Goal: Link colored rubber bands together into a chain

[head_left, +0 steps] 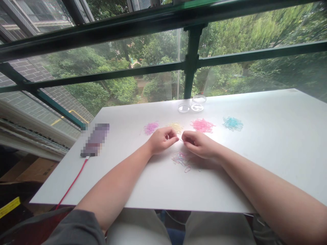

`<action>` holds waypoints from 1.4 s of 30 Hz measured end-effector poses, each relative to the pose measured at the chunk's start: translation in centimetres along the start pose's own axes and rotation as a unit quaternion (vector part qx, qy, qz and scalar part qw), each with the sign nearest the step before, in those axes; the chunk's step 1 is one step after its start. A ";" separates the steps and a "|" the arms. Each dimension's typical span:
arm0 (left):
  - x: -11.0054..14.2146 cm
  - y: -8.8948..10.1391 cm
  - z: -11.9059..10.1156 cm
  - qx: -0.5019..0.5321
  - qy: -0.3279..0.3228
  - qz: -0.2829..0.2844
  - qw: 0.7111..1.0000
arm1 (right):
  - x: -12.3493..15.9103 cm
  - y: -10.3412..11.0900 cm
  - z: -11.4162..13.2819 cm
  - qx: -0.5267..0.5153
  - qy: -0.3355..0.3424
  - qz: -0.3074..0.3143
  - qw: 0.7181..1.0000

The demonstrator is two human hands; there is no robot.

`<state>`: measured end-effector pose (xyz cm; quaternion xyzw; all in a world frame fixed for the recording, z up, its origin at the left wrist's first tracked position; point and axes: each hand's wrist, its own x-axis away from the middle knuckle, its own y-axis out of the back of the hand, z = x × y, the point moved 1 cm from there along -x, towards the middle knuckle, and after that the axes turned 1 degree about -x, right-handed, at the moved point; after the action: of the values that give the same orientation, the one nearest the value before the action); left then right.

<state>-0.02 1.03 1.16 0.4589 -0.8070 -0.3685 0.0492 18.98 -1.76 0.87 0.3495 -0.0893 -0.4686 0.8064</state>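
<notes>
My left hand (163, 139) and my right hand (200, 143) face each other over the middle of the table, thumbs and fingers pinched. A thin pale strand, seemingly a small rubber band (181, 140), runs between the fingertips of both hands. Just below them lies a loose pile of mixed-colour rubber bands (182, 160). Beyond the hands is a row of sorted piles: purple bands (151, 128), yellow bands (176, 127) partly hidden by my left hand, pink bands (203, 125) and teal bands (232, 123).
A clear round container (198, 103) and its clear lid (184, 108) sit at the back of the white table (276, 136). On the left lies a blurred-out phone-like device (95, 140) with a red cable (74, 182) running over the front edge. A green railing (192, 61) stands behind.
</notes>
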 end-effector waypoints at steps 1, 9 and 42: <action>0.0 0.1 0.1 -0.005 0.003 -0.013 1.000 | 0.0 0.0 0.0 -0.004 0.001 -0.003 1.000; 0.2 -0.3 0.0 -0.020 0.010 0.030 0.999 | 0.0 -0.1 0.0 0.015 -0.007 -0.004 1.000; 0.1 -0.3 0.0 0.002 0.014 0.075 0.997 | 0.1 0.0 0.0 0.024 -0.016 0.006 1.000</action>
<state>0.10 0.87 0.94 0.4022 -0.8389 -0.3560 0.0874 18.99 -1.81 0.82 0.3610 -0.1154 -0.4665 0.7992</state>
